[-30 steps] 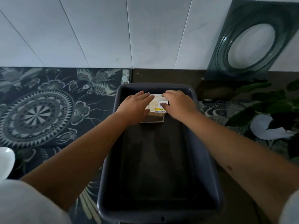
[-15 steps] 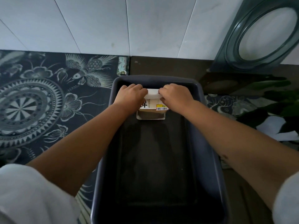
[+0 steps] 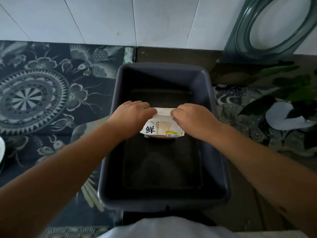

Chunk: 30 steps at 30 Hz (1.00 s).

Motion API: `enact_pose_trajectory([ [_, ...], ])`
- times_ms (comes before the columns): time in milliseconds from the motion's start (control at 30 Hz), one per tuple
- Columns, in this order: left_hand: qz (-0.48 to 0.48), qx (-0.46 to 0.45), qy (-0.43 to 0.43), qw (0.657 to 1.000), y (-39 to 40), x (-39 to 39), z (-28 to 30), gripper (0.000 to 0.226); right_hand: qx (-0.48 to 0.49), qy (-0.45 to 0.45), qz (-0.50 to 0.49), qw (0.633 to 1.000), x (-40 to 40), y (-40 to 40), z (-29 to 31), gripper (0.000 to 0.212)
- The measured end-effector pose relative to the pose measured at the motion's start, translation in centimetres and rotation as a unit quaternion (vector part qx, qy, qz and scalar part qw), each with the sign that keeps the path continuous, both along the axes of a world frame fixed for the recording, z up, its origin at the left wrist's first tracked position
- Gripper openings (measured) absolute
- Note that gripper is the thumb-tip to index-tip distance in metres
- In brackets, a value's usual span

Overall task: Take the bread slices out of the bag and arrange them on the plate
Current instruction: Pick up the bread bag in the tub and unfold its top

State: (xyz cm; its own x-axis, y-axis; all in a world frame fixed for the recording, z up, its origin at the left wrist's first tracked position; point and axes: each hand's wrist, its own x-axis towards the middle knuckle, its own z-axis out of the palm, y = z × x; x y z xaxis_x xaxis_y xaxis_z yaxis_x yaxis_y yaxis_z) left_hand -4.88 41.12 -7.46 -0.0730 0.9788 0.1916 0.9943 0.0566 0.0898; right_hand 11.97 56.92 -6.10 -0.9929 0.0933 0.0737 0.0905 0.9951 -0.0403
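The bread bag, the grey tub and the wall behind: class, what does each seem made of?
Bread bag: probably thin printed plastic film; it creases where both hands pinch it.
Grey tub: likely moulded plastic, matt, with rounded corners.
Wall: seemingly glazed white tiles with thin joint lines.

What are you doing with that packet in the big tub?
A person holds a white bread bag over a dark plastic tub, one hand at each top corner. The left hand and right hand pinch the sealed top edge, as if about to pull it open. The bag looks closed, and no slices are out yet.
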Motion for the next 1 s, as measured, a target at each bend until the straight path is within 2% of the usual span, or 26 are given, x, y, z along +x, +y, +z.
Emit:
enact_pose_trajectory([
  [133,-0.011,-0.002,-0.023,1.0,-4.5,4.8,-0.4,0.03,-0.016,0.036,0.002,0.999,5.5,-4.4,-0.4,0.006],
  [300,-0.017,-0.024,-0.053,0.998,-9.2,9.6,-2.4,0.035,-0.024,0.011,-0.001,1.0,10.5,-9.3,-2.1,0.015],
  [433,-0.004,-0.009,-0.076,0.997,-11.1,11.2,-3.7,0.029,-0.041,0.018,-0.028,0.999,11.7,-11.1,-3.5,0.013],
  [533,0.018,-0.003,-0.069,0.997,-11.7,11.3,-4.0,0.022,-0.032,0.02,-0.044,0.998,11.7,-11.9,-3.7,0.013],
  [700,0.014,-0.015,-0.023,1.0,-12.0,11.8,-3.7,0.024,-0.03,0.011,-0.057,0.998,12.1,-12.6,-3.7,0.017],
  [900,0.012,-0.045,0.015,0.999,-12.3,12.2,-3.6,0.051,-0.003,-0.001,-0.058,0.998,12.9,-13.1,-3.6,0.042],
  [1000,0.002,-0.045,0.035,0.998,-12.7,12.4,-3.2,0.06,-0.003,0.033,-0.04,0.999,13.4,-13.1,-3.6,0.043],
])
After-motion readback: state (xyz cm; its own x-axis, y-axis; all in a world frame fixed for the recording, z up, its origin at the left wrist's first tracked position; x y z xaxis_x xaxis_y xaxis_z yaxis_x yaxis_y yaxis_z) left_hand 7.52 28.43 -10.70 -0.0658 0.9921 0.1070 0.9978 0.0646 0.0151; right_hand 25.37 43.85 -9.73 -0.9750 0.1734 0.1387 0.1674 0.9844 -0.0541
